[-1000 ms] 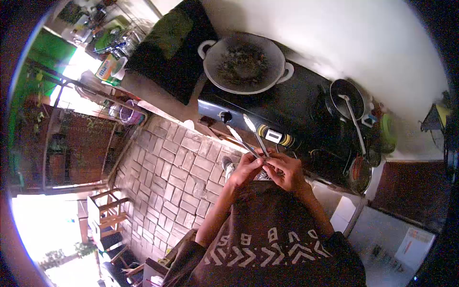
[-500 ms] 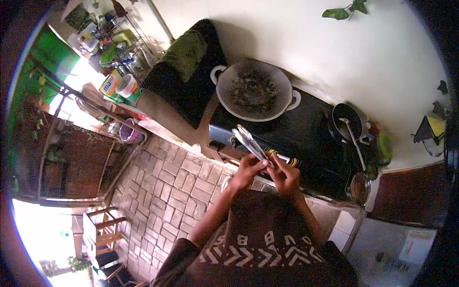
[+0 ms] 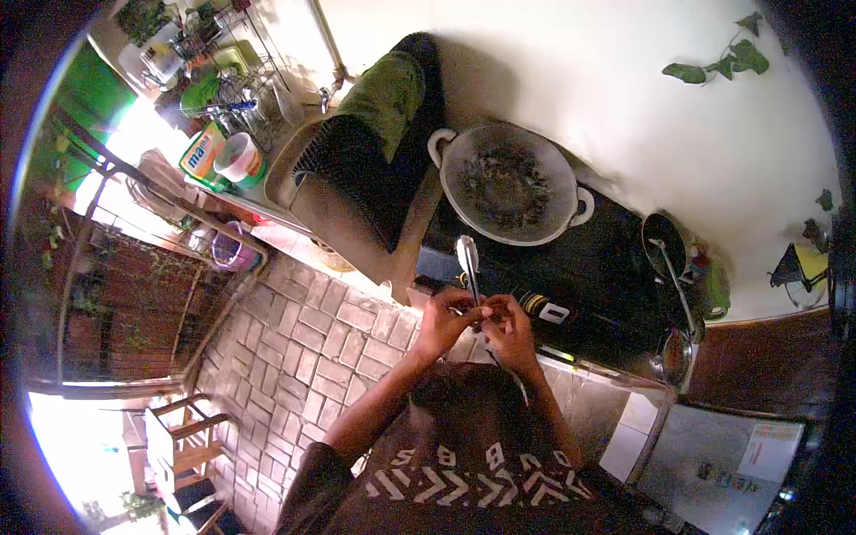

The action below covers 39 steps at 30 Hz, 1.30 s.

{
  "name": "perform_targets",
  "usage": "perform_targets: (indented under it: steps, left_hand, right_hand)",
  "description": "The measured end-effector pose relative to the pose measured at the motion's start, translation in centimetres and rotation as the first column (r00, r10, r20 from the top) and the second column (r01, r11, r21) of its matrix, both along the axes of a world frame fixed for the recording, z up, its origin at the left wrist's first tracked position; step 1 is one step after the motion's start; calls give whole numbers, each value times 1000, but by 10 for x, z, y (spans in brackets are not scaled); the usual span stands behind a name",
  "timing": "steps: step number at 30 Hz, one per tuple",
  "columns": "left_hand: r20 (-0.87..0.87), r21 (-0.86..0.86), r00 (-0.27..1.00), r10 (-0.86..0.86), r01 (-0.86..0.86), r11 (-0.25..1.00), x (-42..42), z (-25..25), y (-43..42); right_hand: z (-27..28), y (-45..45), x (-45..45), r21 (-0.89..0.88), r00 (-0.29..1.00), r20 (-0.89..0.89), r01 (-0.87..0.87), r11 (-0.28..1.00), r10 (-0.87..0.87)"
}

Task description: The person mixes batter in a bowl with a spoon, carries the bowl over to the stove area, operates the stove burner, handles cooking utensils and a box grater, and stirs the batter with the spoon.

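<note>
Metal tongs (image 3: 467,259) point up toward the stove, their two tips close together. My left hand (image 3: 445,321) is closed round the lower part of the tongs from the left. From the right, my right hand (image 3: 510,331) pinches the same lower end, its fingers touching those of my left hand. Both hands are in front of my dark printed shirt. Beyond the tongs a wide two-handled wok (image 3: 509,185) with dark, charred-looking bits inside sits on the black stove (image 3: 571,272).
Right of the wok are a small dark pan (image 3: 663,241) with a long-handled utensil and a round strainer (image 3: 675,357). At the left stand a dark cloth-covered object (image 3: 357,160), a white tub (image 3: 239,160) and a dish rack (image 3: 241,94). A stool (image 3: 187,432) stands lower left.
The tongs have gone from spread to nearly closed and now point more upright. My hands have drawn close together. The view has shifted, so the wok appears farther right.
</note>
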State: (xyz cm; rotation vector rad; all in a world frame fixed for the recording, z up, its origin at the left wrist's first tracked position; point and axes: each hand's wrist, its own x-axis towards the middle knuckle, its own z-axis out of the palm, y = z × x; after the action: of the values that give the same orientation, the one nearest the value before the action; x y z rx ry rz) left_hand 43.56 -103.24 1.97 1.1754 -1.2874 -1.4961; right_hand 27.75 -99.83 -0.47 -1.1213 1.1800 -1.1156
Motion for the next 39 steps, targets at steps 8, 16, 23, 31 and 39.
perform_targets:
  steps: [8, 16, 23, 31, 39]
  left_hand:
    - [-105, 86, 990, -98, 107, 990, 9, -6, 3]
    - [-49, 117, 971, -233, 237, 964, 27, -28, -9]
    - [-235, 45, 936, -264, 282, 958, 16, -44, -8]
    - [-62, -56, 932, -356, 353, 934, 43, -66, -9]
    - [-46, -33, 979, -198, 196, 980, 70, -84, -22]
  right_hand:
    - [-25, 23, 19, 95, 995, -70, 74, 993, -67]
    - [19, 11, 46, 126, 994, -107, 46, 991, -32]
    - [44, -8, 18, -11, 702, -707, 103, 995, -80]
    - [95, -98, -97, -234, 83, -970, -56, 971, -229]
    - [111, -158, -95, 74, -153, -987, -124, 989, 55]
